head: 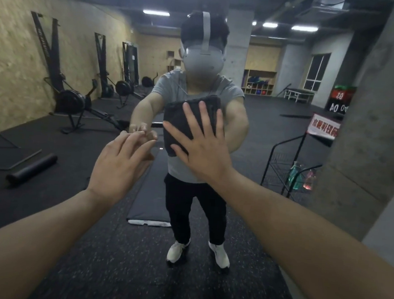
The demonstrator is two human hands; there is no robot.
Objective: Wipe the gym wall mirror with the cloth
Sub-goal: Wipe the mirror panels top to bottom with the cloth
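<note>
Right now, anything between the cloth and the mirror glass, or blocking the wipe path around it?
Nothing visible. The right hand presses the dark folded cloth flat against the mirror with straight fingers. The only thing nearby is the left hand, whose fingertips touch the glass just left of the cloth; it would block a leftward stroke.

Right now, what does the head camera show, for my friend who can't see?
A right hand presses a dark cloth flat against a gym mirror. The left hand touches the glass beside it with its fingertips.
</note>
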